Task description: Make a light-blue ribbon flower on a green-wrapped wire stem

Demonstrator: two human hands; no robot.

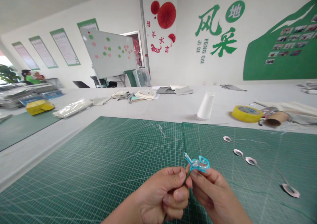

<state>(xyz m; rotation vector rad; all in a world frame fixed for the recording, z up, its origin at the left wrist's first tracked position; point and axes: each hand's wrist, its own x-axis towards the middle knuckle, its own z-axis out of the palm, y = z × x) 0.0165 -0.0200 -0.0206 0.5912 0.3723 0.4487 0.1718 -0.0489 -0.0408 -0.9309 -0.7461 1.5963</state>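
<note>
1. Pinching a turquoise wire flower by its green stem above the mat: light, springy, probably fragile – safest held low on the stem.
2. Left hand curled, gripping the stem; right hand closed, fingertips at the bloom's base.
3. Pale wire loops lie nearby on a green cutting mat.

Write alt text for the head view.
Left hand and right hand hold a blue wire flower on a green stem above a cutting mat. Pale wire loops lie to the right; a white thread cone and yellow tape roll stand beyond.
</note>
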